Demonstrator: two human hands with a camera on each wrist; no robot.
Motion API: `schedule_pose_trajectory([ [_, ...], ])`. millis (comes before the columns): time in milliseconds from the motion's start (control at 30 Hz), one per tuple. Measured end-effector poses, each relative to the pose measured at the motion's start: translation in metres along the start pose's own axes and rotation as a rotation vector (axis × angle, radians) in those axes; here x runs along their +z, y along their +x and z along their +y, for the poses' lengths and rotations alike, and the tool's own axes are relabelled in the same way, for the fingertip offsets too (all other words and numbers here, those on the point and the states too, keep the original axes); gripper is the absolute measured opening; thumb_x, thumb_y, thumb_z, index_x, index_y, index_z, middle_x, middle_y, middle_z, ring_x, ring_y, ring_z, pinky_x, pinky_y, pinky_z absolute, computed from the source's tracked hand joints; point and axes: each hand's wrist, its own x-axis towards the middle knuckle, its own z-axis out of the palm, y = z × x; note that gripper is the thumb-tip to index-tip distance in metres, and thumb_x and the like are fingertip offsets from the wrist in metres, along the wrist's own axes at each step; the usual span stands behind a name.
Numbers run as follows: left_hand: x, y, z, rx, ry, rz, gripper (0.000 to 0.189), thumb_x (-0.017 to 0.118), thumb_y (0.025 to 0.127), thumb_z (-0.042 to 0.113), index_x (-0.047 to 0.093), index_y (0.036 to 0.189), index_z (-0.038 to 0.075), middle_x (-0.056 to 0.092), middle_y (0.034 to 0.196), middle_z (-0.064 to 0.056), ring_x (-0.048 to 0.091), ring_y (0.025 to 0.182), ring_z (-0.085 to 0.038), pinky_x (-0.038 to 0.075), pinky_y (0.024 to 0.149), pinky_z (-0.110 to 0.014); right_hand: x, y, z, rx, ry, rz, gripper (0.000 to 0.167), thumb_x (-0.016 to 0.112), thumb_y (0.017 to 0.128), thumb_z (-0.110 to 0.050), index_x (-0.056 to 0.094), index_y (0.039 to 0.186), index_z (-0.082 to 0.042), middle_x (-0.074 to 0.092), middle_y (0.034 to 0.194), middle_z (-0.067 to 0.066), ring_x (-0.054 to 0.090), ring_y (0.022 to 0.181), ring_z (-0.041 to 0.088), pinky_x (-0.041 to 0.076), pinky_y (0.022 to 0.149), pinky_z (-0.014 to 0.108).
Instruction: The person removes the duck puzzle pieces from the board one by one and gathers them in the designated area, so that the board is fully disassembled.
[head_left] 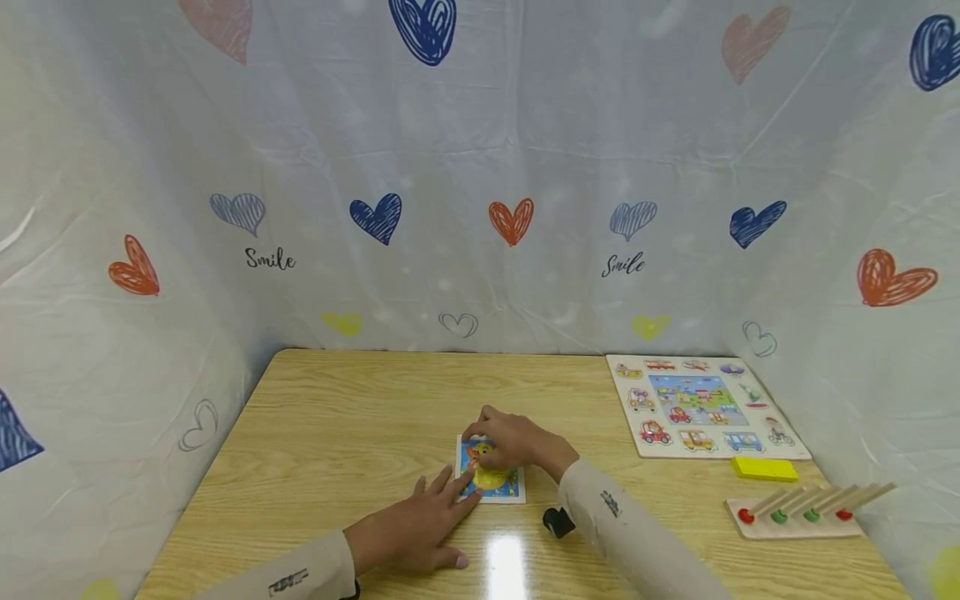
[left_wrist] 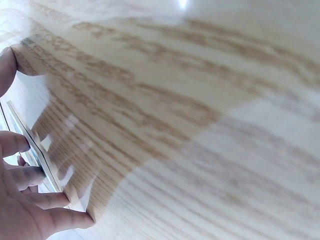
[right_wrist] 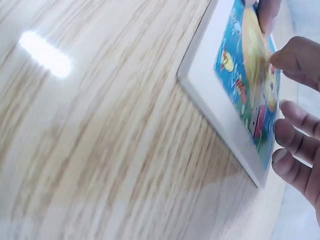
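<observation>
A small picture board (head_left: 512, 500) with a white border and a yellow duck on blue lies flat on the wooden table. My left hand (head_left: 423, 525) rests palm down at its near left corner, fingers spread. Some left fingers (left_wrist: 32, 176) touch the board's edge, and the thumb stands apart. Over the board's upper part is my right hand (head_left: 516, 442), its thumb touching the duck picture. In the right wrist view, the other right fingers (right_wrist: 295, 137) are bent and spread near the board's far edge, with a gap to the thumb. The hand partly covers the picture.
A larger picture puzzle board (head_left: 626, 408) with vehicles lies at the back right. Before it are a yellow block (head_left: 765, 469) and a wooden board with slanted pegs (head_left: 798, 529). A small black object (head_left: 557, 522) sits by the right sleeve. Heart-printed curtains (head_left: 480, 283) enclose the table.
</observation>
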Motion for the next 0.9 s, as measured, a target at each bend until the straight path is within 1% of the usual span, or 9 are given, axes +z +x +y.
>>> schedule_pose_trajectory([
  [233, 0.0001, -0.0006, 0.0004, 0.012, -0.007, 0.009, 0.087, 0.047, 0.096, 0.068, 0.025, 0.161, 0.014, 0.013, 0.168, -0.016, 0.018, 0.149, -0.052, 0.035, 0.105, -0.072, -0.0015, -0.0002, 0.0039, -0.04, -0.044, -0.005, 0.036, 0.067, 0.093, -0.034, 0.066, 0.128, -0.031, 0.054, 0.112, -0.002, 0.05, 0.071, 0.008, 0.045, 0.068, 0.025],
  [333, -0.0006, -0.0013, 0.0008, 0.011, -0.011, 0.011, 0.087, 0.048, 0.096, 0.067, 0.025, 0.16, 0.014, 0.013, 0.168, -0.017, 0.018, 0.149, -0.052, 0.035, 0.106, -0.072, -0.0014, 0.0002, 0.0064, -0.051, -0.057, -0.005, 0.036, 0.067, 0.093, -0.035, 0.065, 0.129, -0.031, 0.053, 0.112, -0.002, 0.05, 0.07, 0.008, 0.044, 0.066, 0.024],
  [500, -0.0016, -0.0015, 0.0012, 0.011, 0.002, 0.012, 0.087, 0.047, 0.096, 0.067, 0.025, 0.16, 0.014, 0.013, 0.168, -0.017, 0.019, 0.149, -0.052, 0.036, 0.105, -0.071, -0.0008, 0.0002, 0.009, -0.05, -0.056, -0.008, 0.04, 0.067, 0.093, -0.037, 0.063, 0.133, -0.033, 0.053, 0.11, -0.004, 0.047, 0.068, 0.009, 0.042, 0.063, 0.023],
  [700, -0.0015, -0.0015, 0.0008, 0.011, 0.0, 0.012, 0.087, 0.046, 0.096, 0.068, 0.025, 0.161, 0.014, 0.013, 0.168, -0.017, 0.019, 0.149, -0.051, 0.036, 0.105, -0.071, -0.0025, 0.0003, 0.0071, -0.058, -0.058, -0.01, 0.04, 0.068, 0.093, -0.036, 0.063, 0.133, -0.032, 0.054, 0.113, -0.002, 0.049, 0.071, 0.009, 0.043, 0.066, 0.024],
  [900, -0.0005, -0.0011, 0.0001, 0.006, -0.009, 0.006, 0.086, 0.047, 0.096, 0.068, 0.024, 0.161, 0.015, 0.012, 0.168, -0.016, 0.017, 0.15, -0.051, 0.035, 0.106, -0.071, -0.0012, -0.0008, 0.0065, -0.036, -0.043, -0.016, 0.041, 0.068, 0.093, -0.036, 0.064, 0.133, -0.032, 0.053, 0.112, -0.003, 0.048, 0.072, 0.01, 0.042, 0.066, 0.024],
])
